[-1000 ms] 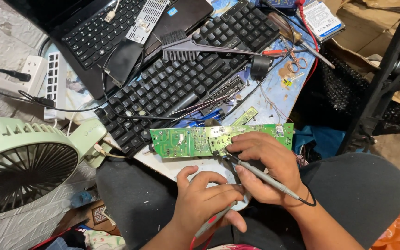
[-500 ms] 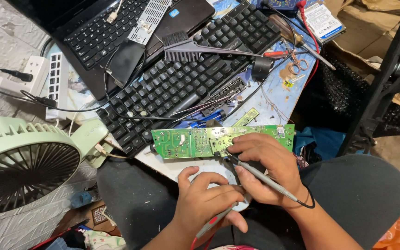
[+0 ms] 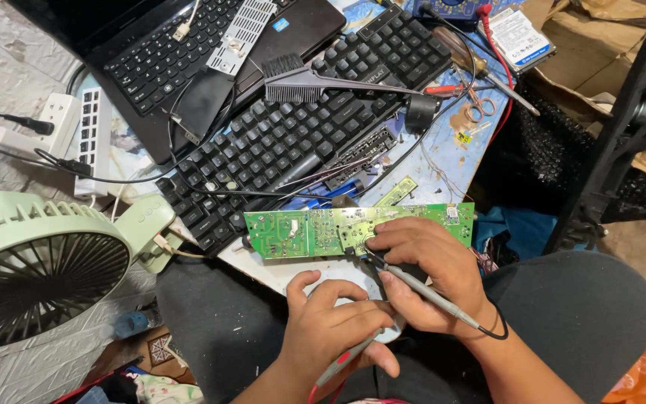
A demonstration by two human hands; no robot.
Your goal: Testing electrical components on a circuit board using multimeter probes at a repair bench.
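Almost nothing has changed. Over the last second the board [image 3: 315,230] has stayed in one place, lying flat at the near edge of the table [image 3: 443,161], just in front of the black keyboard [image 3: 293,135], and both of our hands sit where they did. That tells us we are holding a steady contact on the board rather than moving between spots.

Our right hand [image 3: 424,273] rests on the right half of the board and grasps a grey probe [image 3: 420,288] like a pen, fingers curled round it. Its tip meets the board near the middle, by the lower edge. A black lead [image 3: 496,329] loops off the back of the probe at our wrist.

Our left hand [image 3: 330,322] is below the board, over our lap, clenched round a red probe [image 3: 342,360] whose body shows under the fingers. Where its tip lands is hidden by the right hand, so we cannot tell if it touches the board.

Against the earlier frames, the only differences we find are slight: the view drifts a little, and the left fingers look a touch more closed. The brush [image 3: 300,81] on the keyboard, the laptop [image 3: 188,52] behind it, the green fan [image 3: 39,262] at left and the scissors [image 3: 480,108] at right all lie as they did.
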